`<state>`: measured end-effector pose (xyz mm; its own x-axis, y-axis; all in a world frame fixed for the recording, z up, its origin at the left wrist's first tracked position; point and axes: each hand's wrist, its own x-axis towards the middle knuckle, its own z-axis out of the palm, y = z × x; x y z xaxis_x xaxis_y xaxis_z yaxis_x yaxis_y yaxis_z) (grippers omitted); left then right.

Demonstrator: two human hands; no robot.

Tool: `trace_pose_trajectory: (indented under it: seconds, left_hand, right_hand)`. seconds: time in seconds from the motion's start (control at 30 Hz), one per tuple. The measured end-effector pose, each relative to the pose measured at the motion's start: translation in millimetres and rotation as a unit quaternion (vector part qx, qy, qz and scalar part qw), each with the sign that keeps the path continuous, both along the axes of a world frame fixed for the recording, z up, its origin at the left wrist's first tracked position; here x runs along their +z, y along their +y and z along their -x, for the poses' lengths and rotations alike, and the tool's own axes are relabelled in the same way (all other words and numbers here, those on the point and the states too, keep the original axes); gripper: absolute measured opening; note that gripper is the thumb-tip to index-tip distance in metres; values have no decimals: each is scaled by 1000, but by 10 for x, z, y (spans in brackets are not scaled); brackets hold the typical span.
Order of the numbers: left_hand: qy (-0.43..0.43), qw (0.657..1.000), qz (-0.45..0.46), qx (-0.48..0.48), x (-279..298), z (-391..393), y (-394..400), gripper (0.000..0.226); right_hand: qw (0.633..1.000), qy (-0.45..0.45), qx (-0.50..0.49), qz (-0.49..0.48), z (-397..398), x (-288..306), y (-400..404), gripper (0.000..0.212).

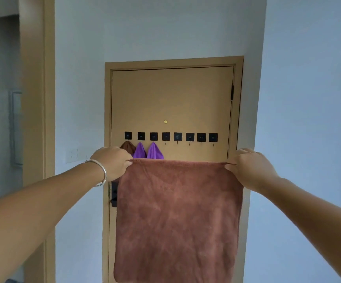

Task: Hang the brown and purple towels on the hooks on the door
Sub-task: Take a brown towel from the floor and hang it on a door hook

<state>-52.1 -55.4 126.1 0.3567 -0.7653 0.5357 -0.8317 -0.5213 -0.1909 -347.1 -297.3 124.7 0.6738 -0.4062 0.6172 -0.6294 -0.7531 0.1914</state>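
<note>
Fingers: left hand (112,162) and right hand (251,166) each pinch a top corner of the brown towel (177,217).
Done: three towels hang on the leftmost hooks (141,136).
Left: this towel, five free hooks.

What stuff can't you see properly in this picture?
- Head view: the lower parts of the three hung towels, behind the left hand and the held brown towel.
- The black door lock, mostly behind that towel.
- The held towel's bottom edge, cut off by the frame.
- The hooks: too small to make out details.
</note>
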Motion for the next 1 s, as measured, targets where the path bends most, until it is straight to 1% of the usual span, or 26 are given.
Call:
trace_pose_trajectory:
  seconds: [0.13,0.27,0.5,0.73,0.9,1.0]
  left_hand:
    - [-11,1000,-7,-2,-86,-381,-357,33]
    - [-4,1000,-18,-1,-213,-877,-687,32]
    - [0,1000,-8,-8,-328,-2025,-1349,31]
    - [35,999,15,-19,-242,-3201,-2029,31]
    - [62,997,10,-34,-262,-3786,-2471,31]
    - [62,997,9,-33,-289,-4076,-2740,33]
  right_hand:
    - [1000,1,18,-12,-401,-102,-397,29]
    - [999,-8,32,-18,-895,-201,-755,27]
    - [1000,-3,24,-19,-2017,-271,-1426,29]
    - [999,-22,17,-15,-3167,-181,-2029,28]
    - [1000,-21,-2,-21,-3744,-239,-2390,29]
    - [1000,-25,-2,-17,-4028,-260,-2612,32]
